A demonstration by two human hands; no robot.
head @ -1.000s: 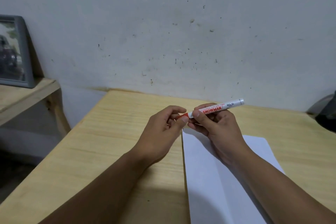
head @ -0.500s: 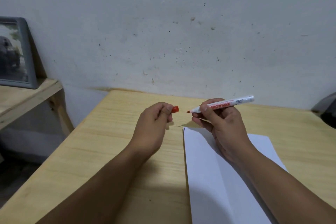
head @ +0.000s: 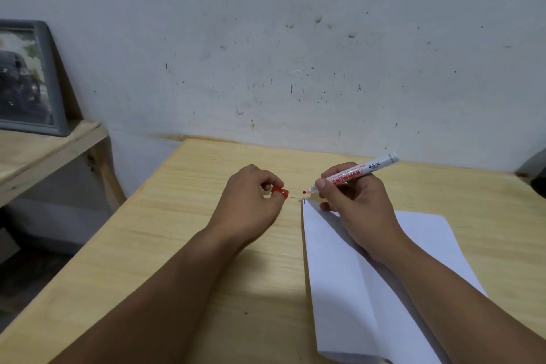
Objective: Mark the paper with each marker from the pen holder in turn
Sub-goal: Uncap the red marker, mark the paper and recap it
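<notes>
My right hand (head: 354,201) grips a white marker with red lettering (head: 354,174). Its bare red tip points left, just above the far left corner of the white paper (head: 334,269). A small dark mark sits at that corner. My left hand (head: 251,204) pinches the marker's red cap (head: 280,192) between thumb and fingers, a short way left of the tip. The paper lies on the wooden table (head: 192,245) under my right wrist. No pen holder shows clearly in this view.
A grey picture frame (head: 32,80) leans against the wall on a lower wooden shelf (head: 44,154) at the left. A dark object (head: 537,177) is cut off at the right edge of the table. The stained wall stands right behind the table.
The cap came off the marker: my left hand pulled it away to the left. My right hand shifted right and lowered the bare tip toward the paper's corner.
</notes>
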